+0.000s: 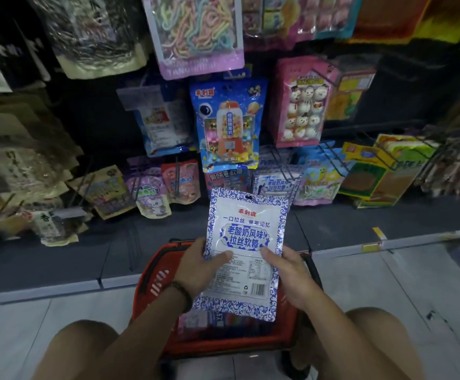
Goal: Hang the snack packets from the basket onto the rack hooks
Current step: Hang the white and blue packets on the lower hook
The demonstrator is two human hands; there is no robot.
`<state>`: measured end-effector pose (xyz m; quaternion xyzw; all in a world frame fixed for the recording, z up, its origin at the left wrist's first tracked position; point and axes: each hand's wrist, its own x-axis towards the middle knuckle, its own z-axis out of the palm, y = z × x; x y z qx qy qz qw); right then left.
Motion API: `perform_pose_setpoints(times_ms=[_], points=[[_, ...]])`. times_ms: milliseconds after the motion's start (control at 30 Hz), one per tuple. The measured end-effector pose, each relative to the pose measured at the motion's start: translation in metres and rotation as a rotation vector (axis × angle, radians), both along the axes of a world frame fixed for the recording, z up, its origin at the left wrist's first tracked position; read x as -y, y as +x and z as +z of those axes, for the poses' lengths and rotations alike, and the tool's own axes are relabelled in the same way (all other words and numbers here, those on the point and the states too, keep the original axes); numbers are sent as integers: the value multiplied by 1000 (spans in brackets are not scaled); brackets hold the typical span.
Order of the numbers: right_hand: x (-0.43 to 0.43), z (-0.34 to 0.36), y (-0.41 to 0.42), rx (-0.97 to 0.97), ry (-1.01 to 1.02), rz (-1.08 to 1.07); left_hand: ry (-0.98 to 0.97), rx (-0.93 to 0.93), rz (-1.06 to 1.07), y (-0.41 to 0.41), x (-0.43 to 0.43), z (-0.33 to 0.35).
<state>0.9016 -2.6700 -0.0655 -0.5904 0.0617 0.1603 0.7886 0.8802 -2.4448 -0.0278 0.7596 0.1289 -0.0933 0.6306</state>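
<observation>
While both hands (196, 270) (289, 275) grip the blue-and-white candy packet (244, 253) above the basket (152, 281) — next, thread its hang hole (248, 198) onto the matching hook (286, 167) ahead.

Head-worn wide-angle view, looking forward and down, close over red basket (152, 281), facing rack (292, 165)

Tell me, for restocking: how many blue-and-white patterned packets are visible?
2: one blue-and-white patterned packet held by both hands, one matching packet hanging on the rack behind; more may be hidden.
</observation>
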Motion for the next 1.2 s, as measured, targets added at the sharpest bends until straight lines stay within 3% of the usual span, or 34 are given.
perform_pose_setpoints(times_ms=[67, 133, 167, 267, 333, 400, 533, 633, 767, 900, 1200], points=[[1, 1, 0, 51, -37, -47, 315, 108, 196, 0, 11, -6], [-5, -1, -1, 96, -83, -111, 561, 231, 240, -6, 27, -8], [-9, 0, -2, 113, -117, -134, 539, 258, 191, -7, 36, -10], [-18, -5, -3, 190, -162, -57, 188, 176, 37, -9, 60, -11], [-22, -5, -4, 278, -255, 94, -41, 155, 45, -5, 70, -9], [-21, -6, -4, 344, -350, 188, -131, 159, 93, 0, 72, -3], [-9, -7, 5, 411, -367, -19, -112, 98, 169, 10, 50, -1], [3, -6, 18, 286, -342, -206, -71, 67, 40, 17, 30, 3], [11, 1, 34, 207, -177, -225, -4, 169, -126, 27, 18, 10], [14, 3, 41, 221, -177, -260, 2, 176, -169, 37, 23, 15], [44, 12, 88, 327, -346, -341, 178, 233, -79, 88, 58, 18]])
